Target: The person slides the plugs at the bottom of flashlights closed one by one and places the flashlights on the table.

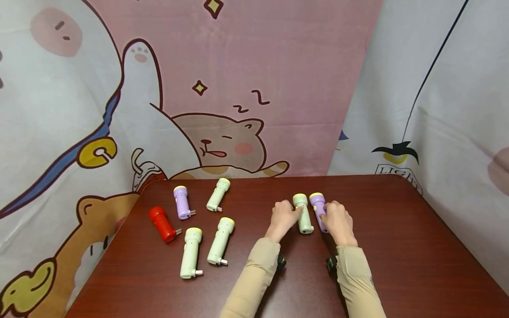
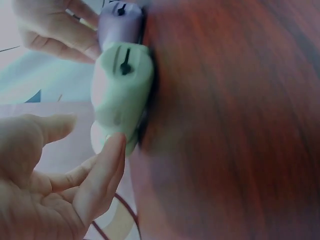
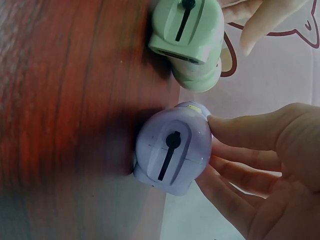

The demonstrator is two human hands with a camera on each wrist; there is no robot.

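Note:
Two flashlights lie side by side in front of me in the head view, a pale green flashlight (image 1: pixel 304 221) and a purple flashlight (image 1: pixel 318 205). My left hand (image 1: pixel 280 216) is at the left side of the green one, thumb tip overlapping its body. In the left wrist view, that hand's thumb and fingers are spread, a fingertip close at the green flashlight. My right hand (image 1: pixel 339 221) pinches the purple flashlight between thumb and fingers. Its rear end, with a black keyhole-shaped slot, faces the right wrist camera.
On the left of the brown table (image 1: pixel 131 278) lie a red flashlight (image 1: pixel 163 225), another purple flashlight (image 1: pixel 182 203) and three more pale green flashlights (image 1: pixel 191 254), each with a plug sticking out at the rear. A cartoon-printed cloth (image 1: pixel 302 88) hangs behind the table.

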